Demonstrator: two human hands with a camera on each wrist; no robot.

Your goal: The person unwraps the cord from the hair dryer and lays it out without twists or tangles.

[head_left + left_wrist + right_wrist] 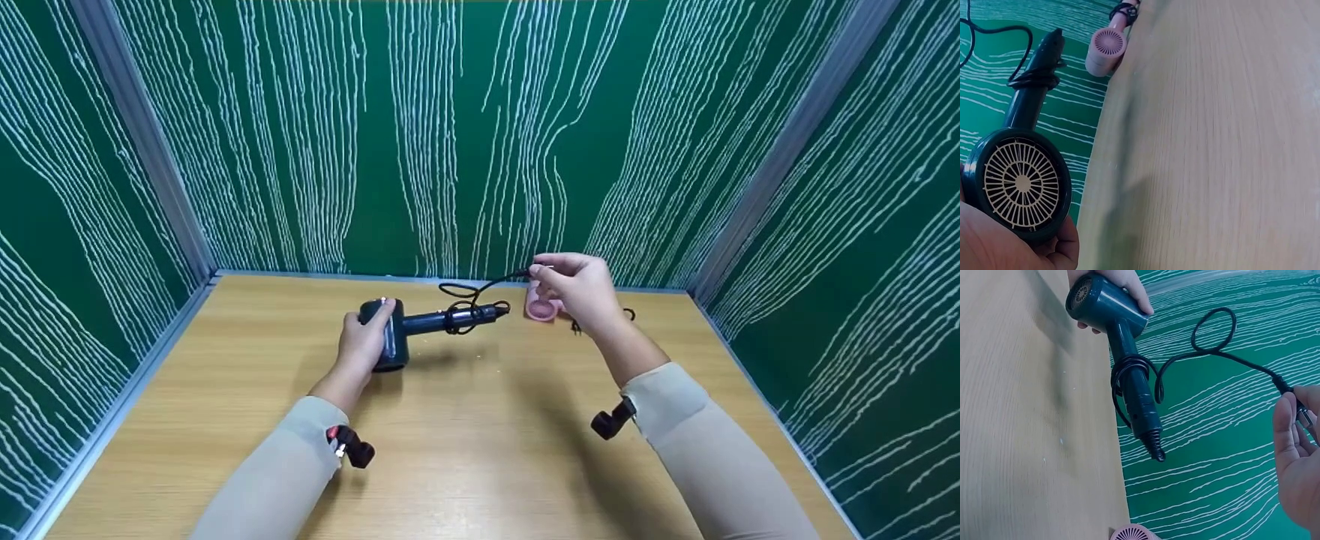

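Note:
A dark green hair dryer (pixel 394 337) is held above the table, its handle pointing right. My left hand (pixel 361 341) grips it round the barrel; the left wrist view shows the slotted rear grille (pixel 1022 183) beside my palm. Black cord (pixel 1129 365) is wound about the handle, and a loose length loops away to the right. Between thumb and fingers, my right hand (pixel 581 289) pinches the plug (pixel 1300 410) at that cord's end, its metal prongs showing in the right wrist view.
Behind my right hand a pink hair dryer (pixel 541 309) lies near the table's back edge, its dark cord and plug (pixel 576 328) beside it. Green walls with white streaks (pixel 420 150) enclose the wooden table (pixel 465 450) at the back and both sides. Small pale specks dot the tabletop.

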